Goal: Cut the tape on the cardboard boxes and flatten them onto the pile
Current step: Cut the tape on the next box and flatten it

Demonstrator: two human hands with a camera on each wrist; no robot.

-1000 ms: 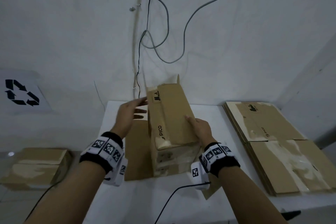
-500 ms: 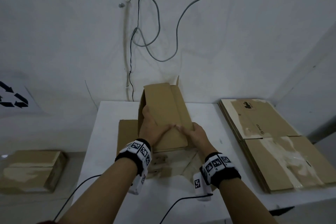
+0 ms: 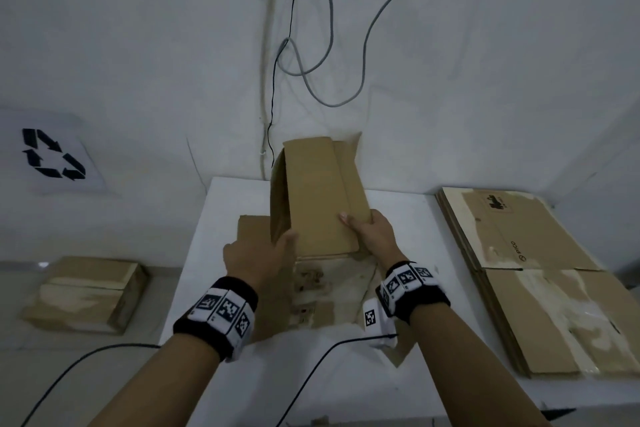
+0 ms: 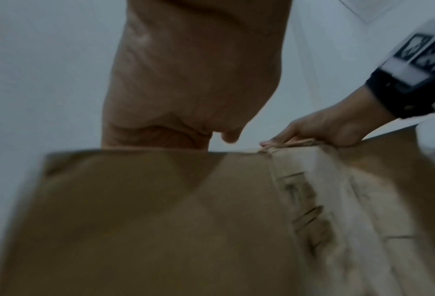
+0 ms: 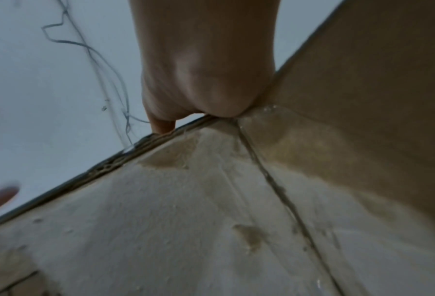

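Your left hand (image 3: 258,255) and right hand (image 3: 372,230) each curl round a near edge of the half-collapsed box (image 3: 318,191) standing on the white table (image 3: 221,218). Uneven pressing could spring it open or slide it short of the pile (image 3: 519,270).

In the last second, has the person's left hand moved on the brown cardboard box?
Yes. The left hand has come down from the box's far upper left edge to its near left side, closer to the white table's front edge.
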